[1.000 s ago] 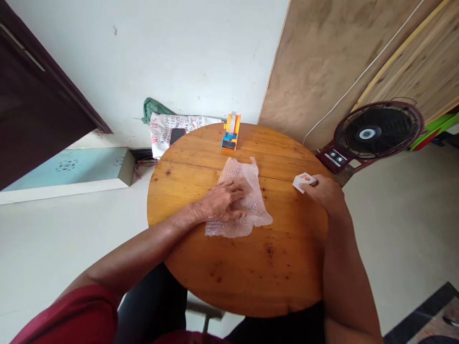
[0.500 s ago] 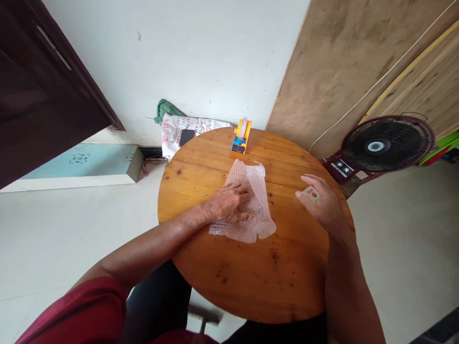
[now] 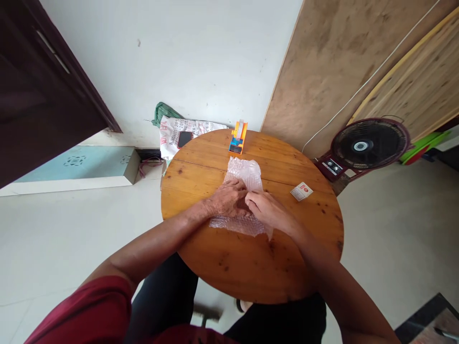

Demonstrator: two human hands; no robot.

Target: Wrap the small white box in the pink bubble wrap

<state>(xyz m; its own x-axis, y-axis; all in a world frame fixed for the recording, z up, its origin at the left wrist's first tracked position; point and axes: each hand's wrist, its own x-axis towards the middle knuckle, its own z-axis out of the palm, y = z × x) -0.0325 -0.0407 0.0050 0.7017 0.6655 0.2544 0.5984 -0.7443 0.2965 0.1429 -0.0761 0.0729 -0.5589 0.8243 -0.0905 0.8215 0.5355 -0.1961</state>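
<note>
A sheet of clear bubble wrap (image 3: 245, 169) lies on the round wooden table (image 3: 225, 277) in front of me. My left hand (image 3: 229, 198) rests spread on its middle and presses it down. Beside it, my right hand (image 3: 267, 208) has its fingers curled closed at the wrap's right edge, with the thumb close to the left fingers. Part of the wrap is hidden under both hands. To the right, a small white box with red print (image 3: 301, 191) lies on the table, touched by neither hand.
An orange and blue tape dispenser (image 3: 238, 137) stands at the table's far edge. Behind the table are a printed white sack (image 3: 168, 136) and a wall. A fan (image 3: 369, 144) stands to the right on the floor. A bluish block (image 3: 82, 162) lies at the left.
My right hand has moved left from beside the small box to the bubble wrap's right edge and closed there. The box now lies uncovered on the table. My left hand stays on the wrap.
</note>
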